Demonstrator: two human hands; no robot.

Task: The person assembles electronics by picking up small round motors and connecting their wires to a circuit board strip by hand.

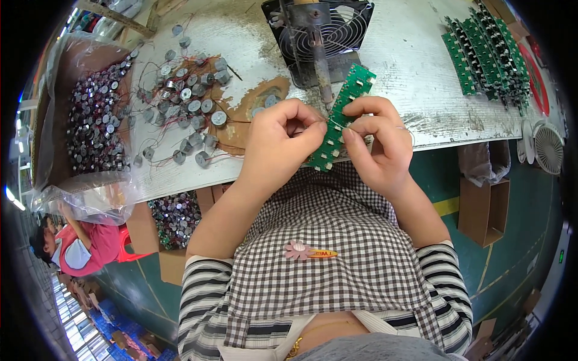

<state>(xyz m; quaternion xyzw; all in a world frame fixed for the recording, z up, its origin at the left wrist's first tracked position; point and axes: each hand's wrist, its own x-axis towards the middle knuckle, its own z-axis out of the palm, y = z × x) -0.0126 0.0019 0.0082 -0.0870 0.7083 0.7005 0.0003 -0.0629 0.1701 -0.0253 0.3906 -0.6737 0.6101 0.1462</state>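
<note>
A long green circuit board [359, 78] with small white connectors lies slantwise between my hands at the table's front edge. My left hand [284, 133] is closed in a pinch at the board's left edge; what its fingertips hold is hidden. My right hand [383, 144] is closed at the board's right edge, with thumb and fingers bent over it. A thin pale wire [336, 123] crosses the board between my fingertips. Just above them, the tip of a stand-mounted soldering iron [326, 91] points down beside the board.
Several small round motors [194, 106] with red wires are scattered left, beside a plastic-lined box [49, 129] full of them. A black fan [346, 27] stands behind the iron. Stacked green boards [489, 57] lie right, near a small white fan [548, 147]. Another person [90, 243] sits lower left.
</note>
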